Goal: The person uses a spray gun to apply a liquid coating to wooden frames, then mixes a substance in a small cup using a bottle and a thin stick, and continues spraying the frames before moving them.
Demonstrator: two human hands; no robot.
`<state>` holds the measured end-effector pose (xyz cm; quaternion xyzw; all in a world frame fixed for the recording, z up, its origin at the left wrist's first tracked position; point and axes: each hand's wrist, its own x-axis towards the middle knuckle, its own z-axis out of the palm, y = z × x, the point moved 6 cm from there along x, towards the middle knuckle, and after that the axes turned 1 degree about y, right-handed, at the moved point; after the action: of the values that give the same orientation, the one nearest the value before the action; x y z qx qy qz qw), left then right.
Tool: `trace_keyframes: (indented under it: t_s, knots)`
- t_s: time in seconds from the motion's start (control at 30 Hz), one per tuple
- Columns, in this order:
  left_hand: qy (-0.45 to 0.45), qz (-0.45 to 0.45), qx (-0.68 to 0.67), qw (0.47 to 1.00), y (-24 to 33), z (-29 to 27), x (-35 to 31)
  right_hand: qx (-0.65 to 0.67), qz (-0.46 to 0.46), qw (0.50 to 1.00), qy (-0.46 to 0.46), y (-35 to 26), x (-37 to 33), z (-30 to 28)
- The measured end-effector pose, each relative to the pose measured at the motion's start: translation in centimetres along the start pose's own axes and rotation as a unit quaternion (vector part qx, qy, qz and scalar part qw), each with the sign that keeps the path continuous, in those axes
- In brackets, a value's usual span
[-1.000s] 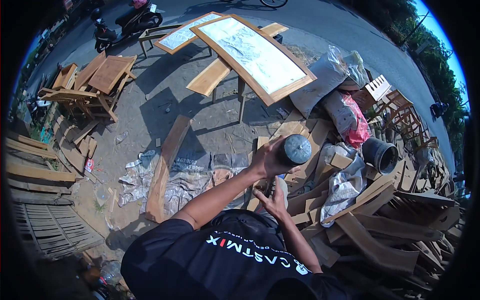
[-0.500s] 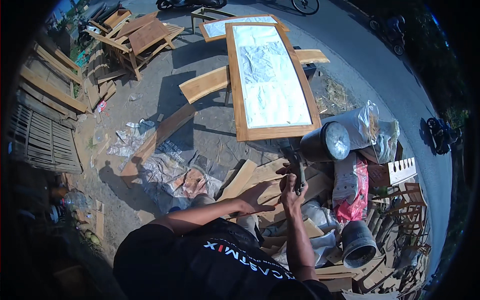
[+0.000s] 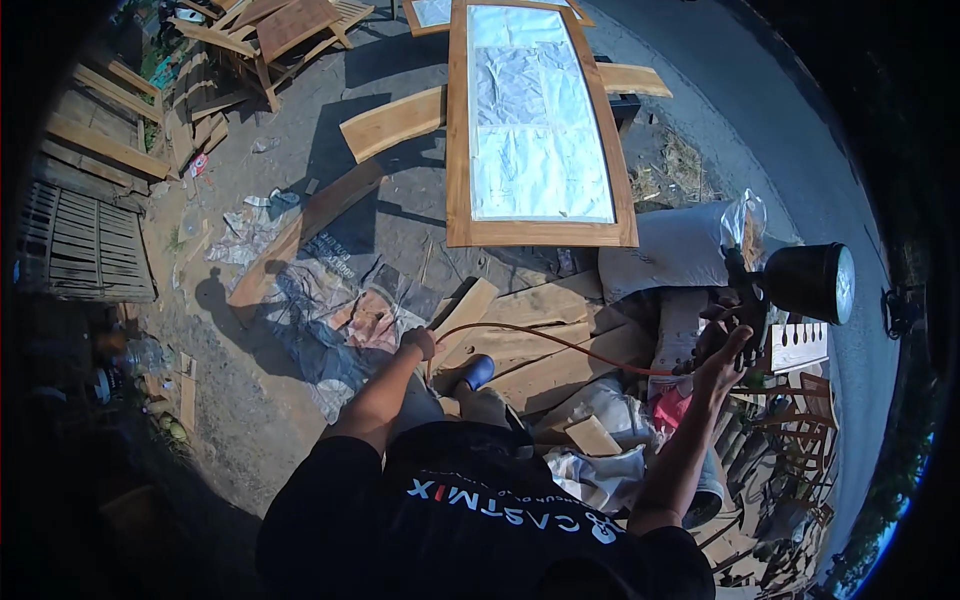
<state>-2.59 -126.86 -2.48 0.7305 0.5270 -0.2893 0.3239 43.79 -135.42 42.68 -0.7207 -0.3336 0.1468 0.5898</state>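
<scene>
My right hand is stretched out to the right and grips a spray gun with a dark metal cup on top. A thin orange hose runs from the gun leftward across the planks. My left hand is closed around the hose's near end, above a pale wooden plank. My blue shoe shows just below the left hand.
A long wood-framed panel with a white sheet lies ahead on a stand. A white sack lies beside it, loose planks and crumpled paper on the ground. Wooden chairs stand far left, and a slatted crate.
My right hand has swung out to the right with the spray gun. My left hand has come off the gun and now holds the hose. The view has turned.
</scene>
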Motion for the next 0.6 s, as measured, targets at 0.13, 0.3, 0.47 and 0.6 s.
trace_keyframes:
  t_s: [0.13, 0.3, 0.47, 0.6]
  knots:
    - [-0.061, -0.089, -0.198, 0.974, 0.1, 6.0, 1.9, -0.004, 0.022, 0.999, -0.044, 3.8, 0.7, -1.6]
    - [-0.002, -0.081, -0.352, 0.932, 0.8, 9.8, 5.3, 0.019, 0.016, 0.999, -0.022, 6.3, -0.9, -2.6]
    - [0.113, -0.086, -0.212, 0.967, 2.0, 4.2, 2.3, 0.030, 0.006, 0.998, -0.052, 7.0, -3.1, -4.0]
    - [0.192, -0.122, -0.196, 0.954, -6.4, -0.7, 4.1, 0.072, 0.009, 0.995, -0.074, 6.6, -4.0, -3.2]
